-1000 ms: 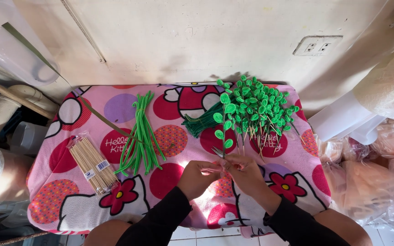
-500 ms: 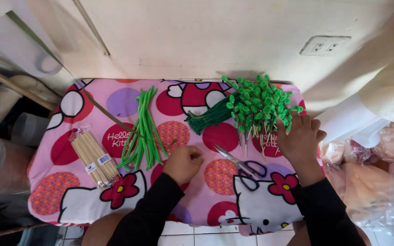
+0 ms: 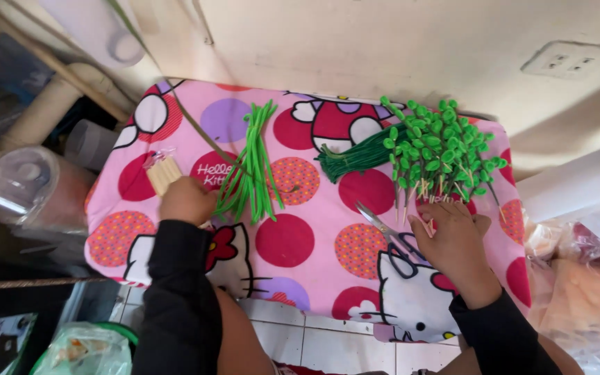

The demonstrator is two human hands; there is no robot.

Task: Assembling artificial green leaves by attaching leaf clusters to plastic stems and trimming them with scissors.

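While the left hand (image 3: pixel 187 200) closes, apparently gripping, on the wooden sticks (image 3: pixel 162 173), the right hand (image 3: pixel 453 239) rests flat and open beside the scissors (image 3: pixel 385 230).

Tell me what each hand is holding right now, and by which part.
The left hand rests over the near end of the packet of wooden sticks; a closed grip cannot be told. The right hand lies flat beside the scissors, holding nothing.

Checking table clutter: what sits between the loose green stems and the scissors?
Head view: only bare pink spotted cloth lies between the green stems and the scissors; nothing rests there.
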